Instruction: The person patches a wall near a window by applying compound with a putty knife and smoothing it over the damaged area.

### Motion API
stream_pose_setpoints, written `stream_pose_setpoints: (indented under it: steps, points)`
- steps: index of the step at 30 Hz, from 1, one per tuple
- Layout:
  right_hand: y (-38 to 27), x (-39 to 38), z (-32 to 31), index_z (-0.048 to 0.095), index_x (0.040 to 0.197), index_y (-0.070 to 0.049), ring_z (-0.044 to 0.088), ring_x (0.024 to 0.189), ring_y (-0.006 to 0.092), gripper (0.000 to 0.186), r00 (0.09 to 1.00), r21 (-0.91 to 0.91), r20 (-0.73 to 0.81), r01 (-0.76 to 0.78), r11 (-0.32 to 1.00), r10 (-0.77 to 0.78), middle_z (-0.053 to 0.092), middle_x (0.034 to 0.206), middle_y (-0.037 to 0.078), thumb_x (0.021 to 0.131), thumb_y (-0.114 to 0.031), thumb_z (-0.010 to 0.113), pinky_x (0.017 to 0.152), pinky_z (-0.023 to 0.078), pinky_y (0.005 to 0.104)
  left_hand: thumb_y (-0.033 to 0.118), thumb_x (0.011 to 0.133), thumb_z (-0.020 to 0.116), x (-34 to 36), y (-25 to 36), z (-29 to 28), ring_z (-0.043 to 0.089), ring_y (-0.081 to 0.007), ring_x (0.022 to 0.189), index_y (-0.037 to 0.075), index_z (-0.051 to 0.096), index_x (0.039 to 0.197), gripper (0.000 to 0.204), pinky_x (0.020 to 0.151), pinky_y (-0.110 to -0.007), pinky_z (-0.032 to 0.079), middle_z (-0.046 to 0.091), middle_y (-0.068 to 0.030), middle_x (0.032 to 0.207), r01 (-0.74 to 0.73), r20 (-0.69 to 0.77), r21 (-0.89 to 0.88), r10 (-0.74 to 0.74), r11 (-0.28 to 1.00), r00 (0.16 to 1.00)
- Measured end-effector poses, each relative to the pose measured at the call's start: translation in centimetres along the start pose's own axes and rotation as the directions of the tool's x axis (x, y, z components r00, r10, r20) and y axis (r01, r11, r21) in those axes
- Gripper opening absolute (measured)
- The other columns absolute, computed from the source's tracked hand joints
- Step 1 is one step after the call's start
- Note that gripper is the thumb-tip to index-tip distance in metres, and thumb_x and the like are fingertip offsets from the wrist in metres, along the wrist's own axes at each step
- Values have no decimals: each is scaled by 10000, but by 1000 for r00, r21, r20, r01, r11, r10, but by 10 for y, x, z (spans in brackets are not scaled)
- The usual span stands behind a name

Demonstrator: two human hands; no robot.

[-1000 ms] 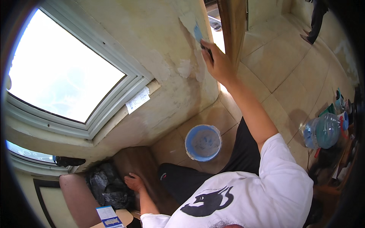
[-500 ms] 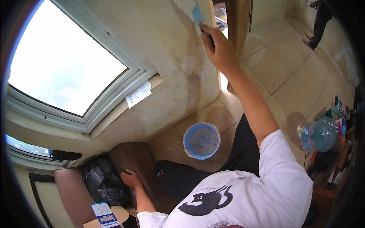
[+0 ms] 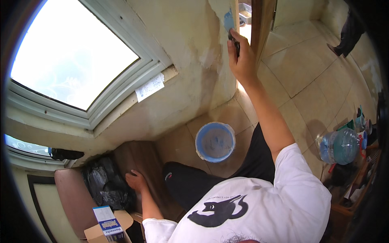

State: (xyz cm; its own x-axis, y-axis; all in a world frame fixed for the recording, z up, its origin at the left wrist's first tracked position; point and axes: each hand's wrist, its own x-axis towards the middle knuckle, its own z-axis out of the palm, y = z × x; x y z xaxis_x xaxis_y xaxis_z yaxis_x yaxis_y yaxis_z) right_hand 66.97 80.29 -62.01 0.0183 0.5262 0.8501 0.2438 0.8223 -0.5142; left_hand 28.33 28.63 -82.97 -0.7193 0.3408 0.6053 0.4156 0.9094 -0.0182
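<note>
My right hand (image 3: pixel 243 60) is stretched up against the stained cream wall (image 3: pixel 190 52), shut on a scraper with a dark handle and a blue blade (image 3: pixel 229 21) pressed flat to the wall's corner edge. My left hand (image 3: pixel 135 181) rests spread on a brown wooden surface (image 3: pixel 139 160) beside a black plastic bag (image 3: pixel 106 184). A blue bucket (image 3: pixel 215 141) of pale paste stands on the tiled floor below the raised arm, close to my knee.
A white-framed window (image 3: pixel 73 60) fills the left, with a paper label (image 3: pixel 150 87) on its sill. A wooden door frame (image 3: pixel 263 20) stands right of the scraper. A large water jug (image 3: pixel 338 146) and clutter lie at right. Another person's legs (image 3: pixel 350 28) show top right. A small box (image 3: pixel 108 227) sits bottom left.
My right hand has slid the scraper further up the wall corner. The left hand stays on the wooden surface.
</note>
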Motion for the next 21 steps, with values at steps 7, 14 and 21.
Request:
stream_pose_setpoints:
  steps: [7,14,21]
  points:
    - [9,-87,-5,493,1346,-6,665,972,266,382,986,16,50,-162,987,161,652,1075,151,1018,-178,585,843,539,366,326,963,549,3,7,1,586,-441,869,1,517,896,333,749,-538,464,590,-234,883,7,32,-9,-7,1000,999]
    - [-21,-133,-16,392,1272,-46,494,598,85,325,688,503,180,-679,535,703,558,892,52,1046,-219,548,447,405,242,353,965,543,-4,2,-1,592,-425,859,18,519,883,345,736,-530,465,596,-208,878,3,9,44,-4,999,1000]
    - [-28,-164,-22,444,1085,-69,586,623,140,201,317,542,312,-834,106,896,584,869,74,1075,-268,469,429,424,277,345,962,558,-2,-3,9,595,-409,838,32,520,881,325,716,-519,472,592,-187,864,-33,-33,53,35,998,999]
